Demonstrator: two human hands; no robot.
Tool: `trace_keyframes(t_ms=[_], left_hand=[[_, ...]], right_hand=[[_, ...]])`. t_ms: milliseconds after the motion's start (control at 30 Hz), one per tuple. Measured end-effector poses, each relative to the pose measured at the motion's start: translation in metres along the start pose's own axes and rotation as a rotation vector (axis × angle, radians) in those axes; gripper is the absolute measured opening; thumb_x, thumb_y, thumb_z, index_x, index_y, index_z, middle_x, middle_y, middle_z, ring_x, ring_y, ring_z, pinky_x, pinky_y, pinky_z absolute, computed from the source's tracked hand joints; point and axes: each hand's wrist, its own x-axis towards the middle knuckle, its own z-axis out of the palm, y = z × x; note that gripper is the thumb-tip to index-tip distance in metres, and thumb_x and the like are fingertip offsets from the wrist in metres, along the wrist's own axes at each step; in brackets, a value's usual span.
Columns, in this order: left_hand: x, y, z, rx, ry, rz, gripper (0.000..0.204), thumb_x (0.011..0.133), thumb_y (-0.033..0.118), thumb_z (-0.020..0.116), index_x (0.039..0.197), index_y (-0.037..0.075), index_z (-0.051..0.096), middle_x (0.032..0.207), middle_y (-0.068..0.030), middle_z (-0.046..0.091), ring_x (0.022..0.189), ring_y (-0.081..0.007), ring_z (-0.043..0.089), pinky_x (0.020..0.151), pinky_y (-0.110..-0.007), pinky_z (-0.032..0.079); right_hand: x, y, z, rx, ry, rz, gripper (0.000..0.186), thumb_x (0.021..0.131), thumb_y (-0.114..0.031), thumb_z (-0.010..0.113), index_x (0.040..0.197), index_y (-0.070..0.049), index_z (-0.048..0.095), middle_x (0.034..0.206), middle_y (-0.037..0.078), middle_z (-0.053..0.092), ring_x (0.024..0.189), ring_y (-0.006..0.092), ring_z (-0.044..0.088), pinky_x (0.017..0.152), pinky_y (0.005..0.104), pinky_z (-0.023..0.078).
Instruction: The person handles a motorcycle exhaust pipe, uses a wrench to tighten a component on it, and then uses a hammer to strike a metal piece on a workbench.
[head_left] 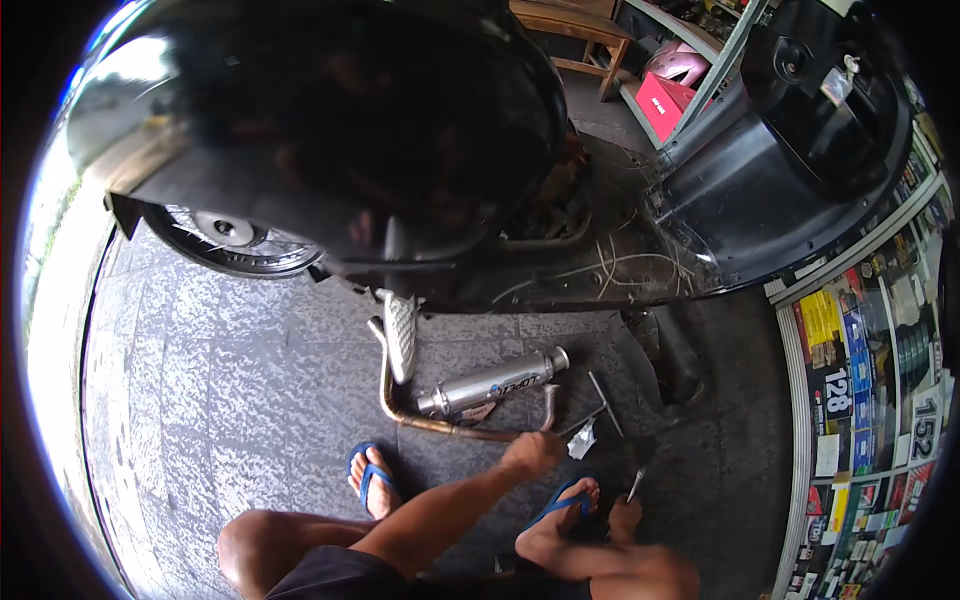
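My left hand (533,455) is closed around the lower bend of a brownish metal exhaust pipe (431,424) on the floor. Close above the pipe lies a silver muffler canister (492,382). By my right foot, my right hand (624,518) grips a tool with a silvery shaft (638,484); its far end is dark and too blurred to name. A T-handle wrench (605,405) rests just right of my left hand, beside a crumpled white wrapper (581,441). The motorcycle's kickstand or footrest-like silver part (400,342) hangs down beside the pipe.
A black scooter body (330,130) fills the upper left, with its spoked wheel (233,235) below. Its floorboard (600,250) and front panel (740,190) stretch right. A dark plastic part (668,360) lies beneath. A glass display case (870,400) borders the right side; a wooden bench (580,30) stands behind.
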Motion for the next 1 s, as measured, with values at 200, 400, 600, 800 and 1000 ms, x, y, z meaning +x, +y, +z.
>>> trace_keyframes(t_ms=[200, 400, 600, 800, 1000], left_hand=[[-0.164, -0.126, -0.061, 0.061, 0.379, -0.903, 0.041, 0.093, 0.034, 0.044, 0.103, 0.006, 0.071, 0.104, -0.0246, 0.07, 0.103, -0.0434, 0.066, 0.092, -0.05, 0.053], [-0.158, -0.14, -0.037, 0.011, 0.424, -0.791, 0.037, 0.09, 0.033, 0.051, 0.098, 0.004, 0.072, 0.104, -0.0262, 0.068, 0.102, -0.0427, 0.066, 0.088, -0.049, 0.054], [-0.14, -0.13, 0.0, 0.127, 0.172, -0.56, 0.033, 0.091, 0.029, 0.051, 0.098, 0.004, 0.071, 0.104, -0.0235, 0.069, 0.096, -0.0438, 0.066, 0.081, -0.05, 0.055], [-0.16, -0.117, -0.012, -0.011, 0.349, -0.624, 0.036, 0.091, 0.034, 0.052, 0.093, 0.003, 0.07, 0.094, -0.0251, 0.068, 0.094, -0.0439, 0.066, 0.079, -0.052, 0.053], [-0.159, -0.082, -0.029, -0.14, 0.605, -0.636, 0.029, 0.09, 0.028, 0.056, 0.097, 0.004, 0.069, 0.085, -0.0231, 0.069, 0.088, -0.0442, 0.066, 0.077, -0.051, 0.053]], right_hand=[[-0.098, -0.162, -0.01, -0.021, -0.179, 0.101, 0.031, 0.085, -0.008, 0.066, 0.115, -0.004, 0.061, 0.103, 0.017, 0.06, 0.096, 0.0294, 0.062, 0.085, 0.0404, 0.052], [-0.039, -0.25, -0.024, 0.552, -0.433, -0.219, 0.034, 0.085, -0.023, 0.074, 0.108, 0.0, 0.064, 0.104, 0.019, 0.065, 0.093, 0.0358, 0.065, 0.081, 0.0432, 0.053], [-0.03, -0.351, 0.003, 0.557, -0.616, -0.298, 0.049, 0.085, -0.038, 0.073, 0.116, -0.002, 0.063, 0.104, 0.018, 0.068, 0.098, 0.0339, 0.066, 0.086, 0.0423, 0.051], [-0.021, -0.392, 0.039, 0.437, -0.581, -0.412, 0.058, 0.08, -0.042, 0.077, 0.115, 0.0, 0.061, 0.104, 0.022, 0.068, 0.1, 0.0392, 0.066, 0.087, 0.0466, 0.051], [-0.025, -0.379, -0.004, 0.718, -0.756, -0.328, 0.049, 0.078, -0.031, 0.079, 0.108, 0.002, 0.059, 0.095, 0.021, 0.068, 0.09, 0.0326, 0.067, 0.08, 0.0412, 0.05]])
